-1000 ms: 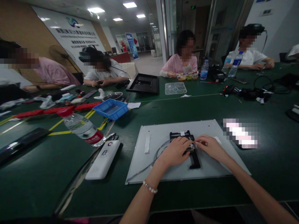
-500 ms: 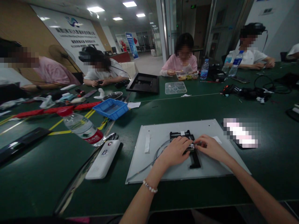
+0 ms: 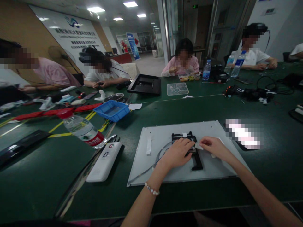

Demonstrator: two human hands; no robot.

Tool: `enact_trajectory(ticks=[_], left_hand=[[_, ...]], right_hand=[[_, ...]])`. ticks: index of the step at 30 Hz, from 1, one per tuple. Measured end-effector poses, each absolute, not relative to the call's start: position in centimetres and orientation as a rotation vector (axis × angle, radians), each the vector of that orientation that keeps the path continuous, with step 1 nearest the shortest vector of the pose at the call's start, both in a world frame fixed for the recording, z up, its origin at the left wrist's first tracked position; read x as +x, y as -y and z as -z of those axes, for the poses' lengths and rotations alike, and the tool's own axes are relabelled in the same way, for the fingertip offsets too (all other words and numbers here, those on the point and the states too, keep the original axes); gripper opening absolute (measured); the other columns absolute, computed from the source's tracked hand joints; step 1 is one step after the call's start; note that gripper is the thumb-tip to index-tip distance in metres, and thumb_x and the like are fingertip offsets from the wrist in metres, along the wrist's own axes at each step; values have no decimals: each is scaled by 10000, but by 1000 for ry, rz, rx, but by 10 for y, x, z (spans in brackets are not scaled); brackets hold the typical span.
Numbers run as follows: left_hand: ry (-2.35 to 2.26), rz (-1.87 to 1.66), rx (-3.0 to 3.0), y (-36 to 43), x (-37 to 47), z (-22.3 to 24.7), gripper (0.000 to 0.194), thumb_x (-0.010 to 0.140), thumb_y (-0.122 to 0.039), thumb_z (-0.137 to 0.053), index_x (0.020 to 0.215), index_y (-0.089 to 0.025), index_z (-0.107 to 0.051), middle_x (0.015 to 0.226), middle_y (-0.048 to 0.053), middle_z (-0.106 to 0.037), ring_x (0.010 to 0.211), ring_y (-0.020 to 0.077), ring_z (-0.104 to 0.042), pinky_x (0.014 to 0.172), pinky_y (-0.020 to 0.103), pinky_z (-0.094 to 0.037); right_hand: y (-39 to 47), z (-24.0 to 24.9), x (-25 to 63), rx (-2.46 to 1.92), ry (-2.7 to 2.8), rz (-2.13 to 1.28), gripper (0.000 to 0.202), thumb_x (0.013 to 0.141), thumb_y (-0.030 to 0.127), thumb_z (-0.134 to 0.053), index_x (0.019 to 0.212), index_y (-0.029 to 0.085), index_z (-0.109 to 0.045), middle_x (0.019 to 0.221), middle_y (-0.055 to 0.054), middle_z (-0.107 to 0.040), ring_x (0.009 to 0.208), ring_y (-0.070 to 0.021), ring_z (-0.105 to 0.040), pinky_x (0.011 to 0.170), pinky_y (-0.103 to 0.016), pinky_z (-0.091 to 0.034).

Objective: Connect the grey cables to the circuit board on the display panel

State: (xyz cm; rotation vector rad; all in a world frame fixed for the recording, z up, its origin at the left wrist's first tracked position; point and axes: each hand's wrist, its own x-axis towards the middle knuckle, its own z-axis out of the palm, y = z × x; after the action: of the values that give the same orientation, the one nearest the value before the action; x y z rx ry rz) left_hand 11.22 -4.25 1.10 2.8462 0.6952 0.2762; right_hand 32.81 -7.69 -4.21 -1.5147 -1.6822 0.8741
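Observation:
A pale flat panel (image 3: 170, 171) lies on the green table, with a black T-shaped bracket (image 3: 197, 162) on it. My left hand (image 3: 180, 151) rests over the bracket's middle, fingers together and pressing down on its parts; what lies under the fingertips is partly hidden. Just right of the bracket, my right hand (image 3: 213, 147) pinches a small whitish strip (image 3: 199, 146). A thin grey cable (image 3: 157, 157) curves over the panel on the left. One white tape piece (image 3: 149, 145) sticks near the panel's left edge, another (image 3: 184, 135) on the bracket's top.
To the left are a white power bank (image 3: 104, 162), a water bottle (image 3: 82, 129) and a blue basket (image 3: 112, 110). A phone (image 3: 243, 135) with a blurred screen lies right of the panel. A black tray (image 3: 145, 84) stands farther back. Several people sit around the table.
My right hand has moved slightly right, away from the bracket, and the whitish strip now shows at its fingertips. My left hand has barely moved.

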Motion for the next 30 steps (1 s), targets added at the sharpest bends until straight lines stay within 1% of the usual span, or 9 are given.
enact_trajectory(ticks=[3,6,9,13,17,20,24,27,30], left_hand=[[-692,-275,2842,42,112,-11,406,849,-203,-485,1247,-207,-404,1146,64,-504,1043,220,-478,914,376,-380],[-690,-266,2839,43,112,-13,404,853,-205,-480,1249,-204,-402,1164,62,-499,1054,218,-477,916,375,-382],[-690,-259,2836,43,111,-14,411,859,-212,-473,1262,-207,-388,1184,63,-495,1071,215,-477,920,375,-384],[-679,-275,2827,42,111,-15,433,857,-249,-505,1269,-207,-378,1192,62,-498,1087,206,-475,932,363,-386],[-785,-351,2812,33,104,-18,413,874,-293,-488,1263,-211,-378,1202,68,-497,1096,215,-476,923,376,-392],[-997,-417,2831,19,92,-17,378,890,-256,-444,1258,-196,-382,1198,76,-500,1103,223,-468,929,386,-379],[-1257,-401,2866,1,72,-9,330,892,-223,-421,1220,-182,-427,1164,86,-523,1086,230,-474,914,386,-374],[-1300,-362,2872,-5,64,-3,302,890,-218,-422,1188,-188,-459,1148,81,-535,1071,223,-485,898,373,-380],[-1292,-335,2875,-5,64,-1,292,891,-225,-421,1177,-197,-473,1129,75,-547,1057,217,-496,893,362,-382]], right_hand=[[75,45,339,-1612,1603,-807,153,777,328,-539,792,203,-624,712,-22,-655,657,-169,-604,596,-277,-457],[74,49,353,-1741,1610,-642,155,774,330,-532,789,210,-629,721,-28,-648,656,-175,-600,596,-290,-450],[73,52,365,-1855,1640,-437,167,764,329,-529,796,207,-637,784,-46,-626,648,-175,-583,606,-308,-441],[72,50,369,-1868,1629,-301,206,792,324,-496,880,202,-638,905,-60,-589,666,-164,-571,677,-330,-449],[73,43,363,-1769,1645,-287,206,817,303,-479,918,206,-630,981,-72,-574,776,-189,-580,731,-341,-454],[73,35,352,-1679,1697,-326,210,828,287,-472,952,213,-625,1018,-75,-573,875,-207,-572,728,-332,-466],[64,22,332,-1537,1875,-351,235,832,264,-489,1032,244,-610,1070,-59,-585,1001,-219,-540,869,-384,-432],[50,15,316,-1465,2042,-365,256,830,249,-508,1065,251,-607,1094,-56,-597,1041,-222,-524,923,-402,-402],[33,15,301,-1412,2189,-348,241,817,229,-534,1039,222,-627,1085,-67,-615,1035,-223,-530,917,-381,-407]])
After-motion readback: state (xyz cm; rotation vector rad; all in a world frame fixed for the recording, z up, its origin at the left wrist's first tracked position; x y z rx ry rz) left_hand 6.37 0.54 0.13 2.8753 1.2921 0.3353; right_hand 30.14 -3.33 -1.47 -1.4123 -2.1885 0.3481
